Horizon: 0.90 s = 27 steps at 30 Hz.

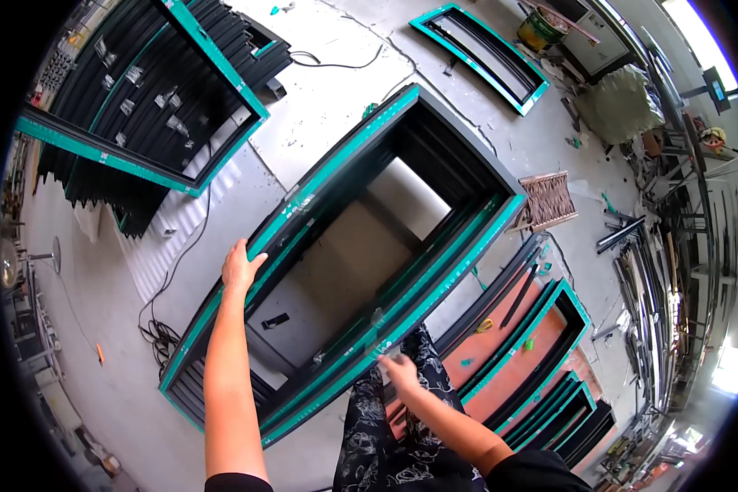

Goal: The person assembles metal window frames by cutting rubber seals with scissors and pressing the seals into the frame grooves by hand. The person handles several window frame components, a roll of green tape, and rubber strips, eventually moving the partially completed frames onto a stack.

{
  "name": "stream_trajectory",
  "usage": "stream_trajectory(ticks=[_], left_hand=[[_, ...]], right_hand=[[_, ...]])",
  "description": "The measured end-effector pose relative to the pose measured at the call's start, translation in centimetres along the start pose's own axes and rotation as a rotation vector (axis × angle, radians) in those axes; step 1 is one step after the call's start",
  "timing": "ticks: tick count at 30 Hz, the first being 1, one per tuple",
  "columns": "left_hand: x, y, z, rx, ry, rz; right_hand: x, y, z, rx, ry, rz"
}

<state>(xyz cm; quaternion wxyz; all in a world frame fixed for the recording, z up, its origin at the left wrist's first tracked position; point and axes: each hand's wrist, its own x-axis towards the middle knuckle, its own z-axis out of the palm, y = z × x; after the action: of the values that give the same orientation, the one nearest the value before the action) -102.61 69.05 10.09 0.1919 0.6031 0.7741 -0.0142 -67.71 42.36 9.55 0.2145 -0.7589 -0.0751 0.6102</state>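
Right hand (pixel 398 373) by the right rail of the dark frame stack (pixel 303 199), fingers loosely curled, can't tell if it's pinching or touching; left hand (pixel 239 266) on the left rail, thumb spread from fingers, grip unclear. Stack lies right in front of the person, between the hands, green tape along its rails. Beyond: taped frames (pixel 578 307) on an orange sheet (pixel 485 344) at right, big frame (pixel 217 59) over dark profiles (pixel 82 176) upper left, single frame (pixel 467 66) on the floor (pixel 320 98) farthest.

Grey floor (pixel 107 279): coiled black cable (pixel 157 338), white ridged sheet (pixel 150 256), teal scraps (pixel 275 11).
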Motion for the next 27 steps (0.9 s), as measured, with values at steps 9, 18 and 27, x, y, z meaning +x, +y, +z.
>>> stream_trajectory(ticks=[9,18,27], left_hand=[[-26.5,-2.1,5.5,-0.265,-0.041,-0.173],[-40.6,-4.7,11.0,-0.026,-0.228,-0.262],[-41.0,-6.9,8.6,-0.144,-0.252,-0.21]], right_hand=[[6.9,-4.6,-9.9,0.048,0.026,0.062],[11.5,-9.0,-2.3,0.203,0.131,0.051],[9.6,-10.7,-2.3,0.025,0.146,0.124]])
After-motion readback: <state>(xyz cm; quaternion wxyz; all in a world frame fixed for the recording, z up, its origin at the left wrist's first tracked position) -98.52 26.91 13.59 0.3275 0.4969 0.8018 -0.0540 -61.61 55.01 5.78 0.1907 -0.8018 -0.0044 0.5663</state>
